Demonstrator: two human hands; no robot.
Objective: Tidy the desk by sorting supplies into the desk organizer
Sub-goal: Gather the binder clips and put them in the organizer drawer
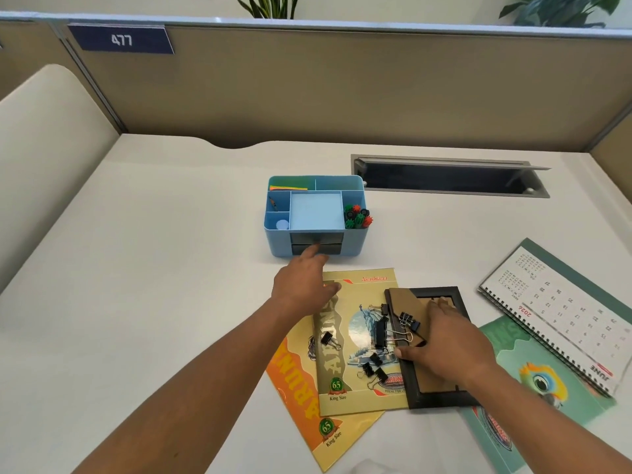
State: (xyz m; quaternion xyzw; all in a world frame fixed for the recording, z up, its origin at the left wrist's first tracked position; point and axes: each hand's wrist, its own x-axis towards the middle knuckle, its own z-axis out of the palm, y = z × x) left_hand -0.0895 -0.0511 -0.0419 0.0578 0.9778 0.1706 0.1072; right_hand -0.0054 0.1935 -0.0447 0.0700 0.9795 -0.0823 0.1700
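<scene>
Orange notebook: a glossy orange-and-yellow exercise book [301,398] lies nearest the viewer, in front of the organizer and well apart from it.
Tan notebook: a yellow-tan exercise book with a statue on its cover [355,340] lies on the orange one, between it and the organizer.
Picture frame: a black rectangular frame, face down with its brown cardboard back up [434,388], lies front-right of the organizer and overlaps the tan notebook's right edge.
Right hand: the right hand [448,340] rests flat on the cardboard back, fingers straight and slightly apart, thumb out to the side, gripping nothing.
Binder clips: black metal binder clips [379,331] lie scattered over the tan cover and the frame, all outside the organizer, in front of it.
Green notebook: a green exercise book with a parrot [533,381] lies right of the frame.
Calendar: a white spiral-bound calendar [554,309] lies on the green notebook's far edge, well right of the organizer.
Left hand: the left hand [301,285] reaches to the organizer's front, index finger straight with its tip on the drawers, thumb out. The other fingers are hidden, so I cannot tell how they lie.
Desk organizer: a light-blue plastic compartment box [355,242] stands mid-desk on the white desk [136,268].
Drawers: two dark grey drawers [328,248] sit one above the other in its front face.
Markers: pens with green, red and black caps [357,217] stand in its right compartment.
Cable slot: a grey metal slot [448,176] is set into the desk behind the organizer, to its right.
</scene>
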